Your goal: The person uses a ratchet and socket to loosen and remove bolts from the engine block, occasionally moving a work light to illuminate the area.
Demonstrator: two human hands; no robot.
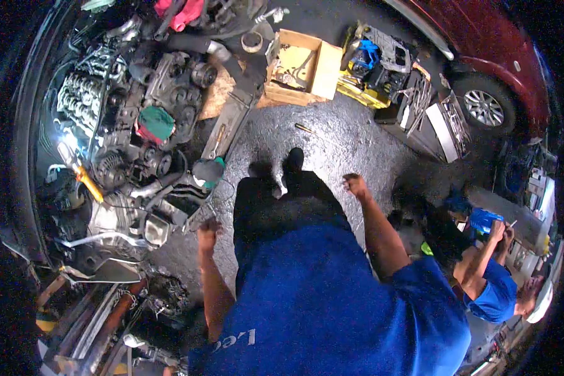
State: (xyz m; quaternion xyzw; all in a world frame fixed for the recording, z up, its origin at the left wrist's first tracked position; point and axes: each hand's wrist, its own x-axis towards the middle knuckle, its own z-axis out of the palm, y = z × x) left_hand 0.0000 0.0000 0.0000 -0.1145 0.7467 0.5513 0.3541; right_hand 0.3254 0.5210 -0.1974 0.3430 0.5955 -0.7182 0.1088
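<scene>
My left hand [209, 234] hangs beside the front edge of the engine bay, low and in shadow. Its fingers are too dark and blurred to read. Out over the floor on the right, my right hand [355, 186] has its fingers curled in; whether anything small is inside them is hidden. Nearest the left hand are a metal housing [156, 229] and a dark cup-like part with a green cloth [210, 172]. An engine [169, 94] fills the bay beyond, with another green and red cloth [155, 124] on it.
A lit work lamp [89, 182] with a yellow handle rests at the engine's left. Ahead stand an open cardboard box [326, 70], a yellow case [365, 91] and a toolbox with wrenches [413, 103]. A screwdriver-like tool [304, 128] lies on the floor. Another person [492, 285] works at right, near a red car [482, 44].
</scene>
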